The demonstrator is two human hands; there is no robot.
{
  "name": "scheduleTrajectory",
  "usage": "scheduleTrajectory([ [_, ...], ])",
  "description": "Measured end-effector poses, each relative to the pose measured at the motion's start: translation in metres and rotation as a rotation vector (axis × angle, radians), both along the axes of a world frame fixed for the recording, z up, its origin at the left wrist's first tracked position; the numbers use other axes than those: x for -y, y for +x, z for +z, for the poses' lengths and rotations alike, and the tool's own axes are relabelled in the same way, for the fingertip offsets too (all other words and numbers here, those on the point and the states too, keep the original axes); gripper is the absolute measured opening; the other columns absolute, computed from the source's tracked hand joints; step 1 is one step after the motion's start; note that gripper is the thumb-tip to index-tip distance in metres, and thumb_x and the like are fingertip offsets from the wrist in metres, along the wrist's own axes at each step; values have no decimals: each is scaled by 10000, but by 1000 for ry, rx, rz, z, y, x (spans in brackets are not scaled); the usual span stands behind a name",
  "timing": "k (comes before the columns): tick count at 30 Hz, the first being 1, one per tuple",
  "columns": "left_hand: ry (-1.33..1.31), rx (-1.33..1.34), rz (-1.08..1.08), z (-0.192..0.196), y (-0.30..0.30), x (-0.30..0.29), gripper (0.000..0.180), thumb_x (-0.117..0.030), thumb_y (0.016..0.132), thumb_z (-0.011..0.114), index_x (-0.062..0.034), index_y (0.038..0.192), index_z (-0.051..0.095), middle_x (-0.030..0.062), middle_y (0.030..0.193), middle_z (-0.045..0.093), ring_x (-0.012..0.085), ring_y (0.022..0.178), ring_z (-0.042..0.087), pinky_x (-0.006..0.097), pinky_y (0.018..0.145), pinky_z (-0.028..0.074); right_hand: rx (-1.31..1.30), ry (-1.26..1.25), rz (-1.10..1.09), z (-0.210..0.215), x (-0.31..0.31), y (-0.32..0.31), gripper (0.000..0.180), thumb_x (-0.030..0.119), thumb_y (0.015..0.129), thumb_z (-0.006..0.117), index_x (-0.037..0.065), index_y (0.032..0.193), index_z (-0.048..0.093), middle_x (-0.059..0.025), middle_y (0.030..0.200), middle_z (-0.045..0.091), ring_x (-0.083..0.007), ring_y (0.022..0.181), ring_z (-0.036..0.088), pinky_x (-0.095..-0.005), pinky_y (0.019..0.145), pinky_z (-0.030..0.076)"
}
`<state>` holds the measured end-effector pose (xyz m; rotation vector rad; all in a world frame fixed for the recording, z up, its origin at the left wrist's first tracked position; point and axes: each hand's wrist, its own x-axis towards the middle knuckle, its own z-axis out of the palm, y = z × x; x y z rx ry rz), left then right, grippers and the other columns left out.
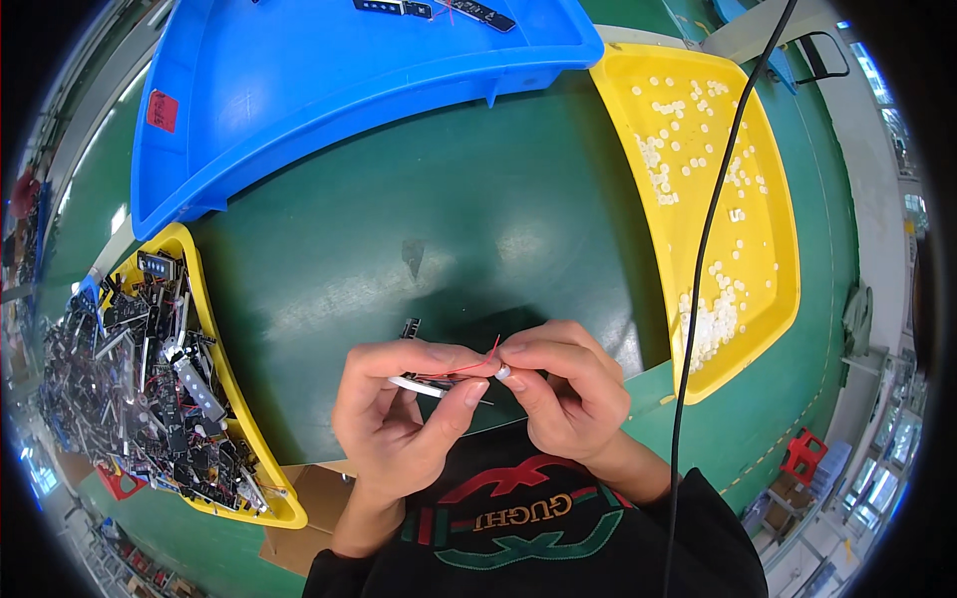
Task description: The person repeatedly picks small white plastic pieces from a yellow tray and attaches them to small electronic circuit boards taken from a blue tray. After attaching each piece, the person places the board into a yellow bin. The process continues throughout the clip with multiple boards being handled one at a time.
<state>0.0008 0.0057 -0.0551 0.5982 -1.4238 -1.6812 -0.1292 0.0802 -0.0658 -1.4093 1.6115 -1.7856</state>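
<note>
Head view showed the left hand (pixel 404 409) closed on a thin strip (pixel 419 386), the right hand (pixel 565 389) pinching a small white piece (pixel 502 372).

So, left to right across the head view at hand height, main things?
Yellow plastic bin heaped with dark electronic parts → bare left hand → small white piece between the hands → bare right hand → yellow plastic tray with small white round pieces.
</note>
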Motion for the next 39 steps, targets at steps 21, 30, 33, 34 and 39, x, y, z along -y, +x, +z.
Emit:
scheduleTrajectory([
  [21,-5,20,345,33,57,11,498,58,588,821,-49,834,402,190,605,578,216,542,614,250,483,513,-439,311,3,49,-13,-48,229,65,684,761,27,884,655,-90,786,640,-236,642,595,-306,556,449],
  [30,-375,793,909,126,171,64,374,34,746,720,-23,1059,523,65,796,613,97,699,555,193,608,437,-934,825,-364,49,-73,-132,190,77,900,513,-37,1044,563,-106,1039,548,-226,835,523,-290,677,416],
  [33,-261,931,762,125,173,90,351,-9,791,700,-17,1107,549,40,825,634,56,713,538,186,613,416,-746,968,-225,46,-83,-141,286,143,947,464,-11,1173,549,-115,1136,520,-241,894,524,-300,728,439],
  [34,-256,1075,721,126,175,97,326,-45,815,688,-10,1113,560,38,802,644,56,701,547,196,608,421,-714,991,-248,47,-81,-139,281,127,938,472,-4,1173,551,-109,1134,519,-237,882,522,-300,716,437],
  [39,-315,1276,672,134,175,105,272,-172,897,614,10,1098,603,39,841,644,64,782,553,203,678,415,-620,1002,-354,53,-73,-127,231,31,873,525,3,1099,571,-84,1074,526,-213,809,510,-302,660,422],
])
